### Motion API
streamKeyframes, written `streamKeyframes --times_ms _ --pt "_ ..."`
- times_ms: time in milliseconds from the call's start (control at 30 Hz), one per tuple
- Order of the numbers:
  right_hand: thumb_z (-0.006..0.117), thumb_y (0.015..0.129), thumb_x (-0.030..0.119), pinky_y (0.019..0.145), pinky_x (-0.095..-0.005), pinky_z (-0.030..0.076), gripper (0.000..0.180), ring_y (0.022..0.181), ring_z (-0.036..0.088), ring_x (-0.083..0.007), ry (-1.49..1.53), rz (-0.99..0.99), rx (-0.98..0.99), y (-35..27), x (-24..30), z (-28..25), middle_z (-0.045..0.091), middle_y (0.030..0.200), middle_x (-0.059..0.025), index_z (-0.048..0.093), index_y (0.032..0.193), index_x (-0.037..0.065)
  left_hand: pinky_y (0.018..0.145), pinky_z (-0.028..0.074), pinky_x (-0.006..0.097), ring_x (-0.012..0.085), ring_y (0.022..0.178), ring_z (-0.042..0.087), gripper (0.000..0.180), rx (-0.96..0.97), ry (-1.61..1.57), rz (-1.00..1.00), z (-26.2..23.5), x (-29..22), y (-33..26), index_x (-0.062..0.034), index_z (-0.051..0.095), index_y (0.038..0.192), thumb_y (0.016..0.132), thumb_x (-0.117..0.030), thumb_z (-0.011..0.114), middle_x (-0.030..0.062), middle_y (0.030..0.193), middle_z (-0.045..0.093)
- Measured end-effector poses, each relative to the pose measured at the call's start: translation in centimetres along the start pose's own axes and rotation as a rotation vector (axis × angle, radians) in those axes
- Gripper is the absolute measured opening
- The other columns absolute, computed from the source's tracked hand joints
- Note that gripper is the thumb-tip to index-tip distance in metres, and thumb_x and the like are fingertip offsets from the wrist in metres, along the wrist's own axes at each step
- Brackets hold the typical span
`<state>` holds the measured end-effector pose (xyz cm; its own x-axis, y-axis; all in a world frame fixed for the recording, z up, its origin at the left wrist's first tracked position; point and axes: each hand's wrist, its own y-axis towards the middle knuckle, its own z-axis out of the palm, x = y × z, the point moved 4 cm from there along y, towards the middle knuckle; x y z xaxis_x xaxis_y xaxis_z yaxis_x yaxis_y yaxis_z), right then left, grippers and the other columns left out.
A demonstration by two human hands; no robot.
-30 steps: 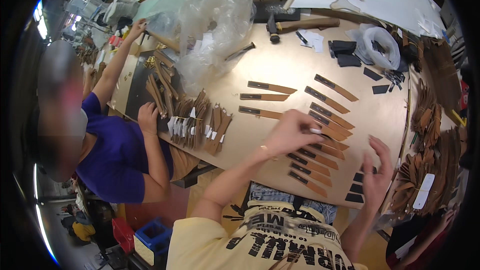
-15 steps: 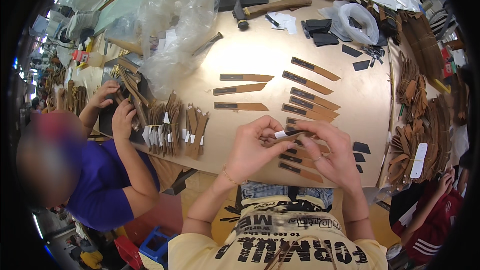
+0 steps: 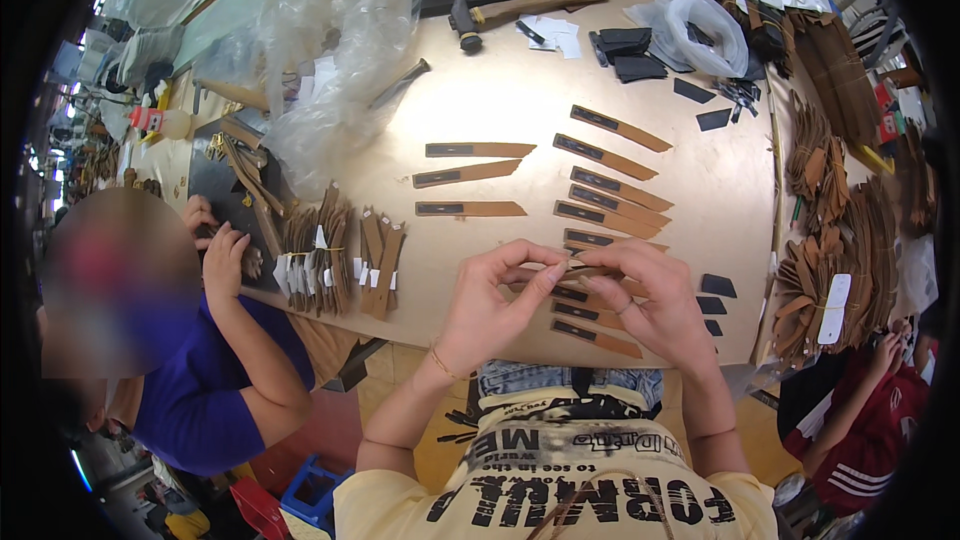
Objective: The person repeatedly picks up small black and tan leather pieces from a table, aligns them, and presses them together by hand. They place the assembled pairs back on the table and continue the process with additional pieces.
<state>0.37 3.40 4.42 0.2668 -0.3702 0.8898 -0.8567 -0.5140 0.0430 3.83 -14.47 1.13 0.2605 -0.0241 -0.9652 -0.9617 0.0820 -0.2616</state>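
Head view, grip: The left hand (image 3: 505,295) and right hand (image 3: 650,300) meet fingertip to fingertip, thumbs and forefingers drawn into narrow pinches on one brown strip (image 3: 590,271); fingers hide most of it.
Held strip: It is above the near edge of the tabletop (image 3: 720,170), in front of the torso; the two-sided hold probably keeps the slim piece steady and its ends aligned.
Strip column: Brown strips with dark end panels (image 3: 612,155) lie below and beyond the hands, panels leftward, presumably spaced so that each can be picked up singly.
Strip trio: Three similar strips (image 3: 470,209) lie apart to the left, panels likewise leftward.
Dark patches: Small black pieces (image 3: 717,286) lie just right of the right hand, apparently for easy reach.
Tagged bundle: Upright-looking brown strips with white tags (image 3: 325,260) stand farther left, near a co-worker's hands (image 3: 225,260).
Far side: A hammer (image 3: 530,5) and a crumpled clear bag (image 3: 330,70) lie beyond the strips.
Change: One second earlier the right hand is apart, beside the patches; half a second earlier a white slip shows at the held strip, now not discernible.
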Motion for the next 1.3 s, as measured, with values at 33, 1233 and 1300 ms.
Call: streamKeyframes --times_ms 33,1233,1300 --pt "0.068 0.090 0.007 0.073 -0.0344 0.057 0.021 0.085 0.068 -0.0275 -0.004 0.008 0.006 0.0 -0.1 0.0 0.067 0.098 -0.0142 0.067 0.110 0.000 0.086 0.055 0.027 0.0121 0.091 0.068 0.012 0.001 0.007 -0.005 0.1 0.0 0.0 0.0030 0.069 0.101 0.094 -0.007 0.066 0.0080 0.097 0.073" --pt "0.071 0.088 0.006 0.086 -0.0306 0.055 0.063 0.102 0.065 -0.0158 0.446 0.375 -0.060 -1.6 -2.8 0.0 0.068 0.103 -0.0101 0.041 0.143 0.006 0.080 0.051 0.020 0.0070 0.091 0.064 0.039 -0.110 -0.188 -0.021 1.7 1.2 0.3 0.0013 0.055 0.118 0.083 0.004 0.073 0.0056 0.090 0.070" --pt "0.071 0.088 0.007 0.085 -0.0307 0.055 0.065 0.103 0.065 -0.0162 0.465 0.385 -0.059 -1.5 -2.8 0.0 0.068 0.104 -0.0100 0.039 0.144 0.007 0.080 0.052 0.020 0.0074 0.092 0.064 0.041 -0.096 -0.209 -0.047 1.7 1.5 0.4 0.0017 0.054 0.119 0.083 0.004 0.073 0.0058 0.091 0.069"
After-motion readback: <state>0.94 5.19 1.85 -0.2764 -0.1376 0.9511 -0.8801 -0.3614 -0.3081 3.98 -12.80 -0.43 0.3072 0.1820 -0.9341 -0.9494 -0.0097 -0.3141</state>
